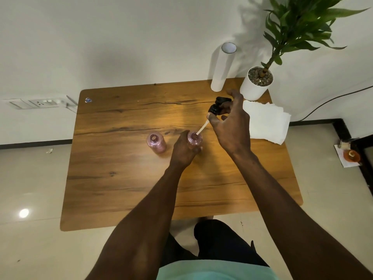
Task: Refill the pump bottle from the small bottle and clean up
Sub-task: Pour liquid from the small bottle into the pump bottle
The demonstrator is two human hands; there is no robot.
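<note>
- The left hand is wrapped around a pink bottle standing upright near the middle of the wooden table, fingers closed round its body.
- The right hand holds the black pump top pinched in its fingers, lifted above the bottle. Its pale tube slants down with the tip right at the open neck.
- A second pink bottle stands just left of it, uncapped, nobody touching it.
- A stack of white tissues sits at the right edge, a potted plant and a white roll at the back.
</note>
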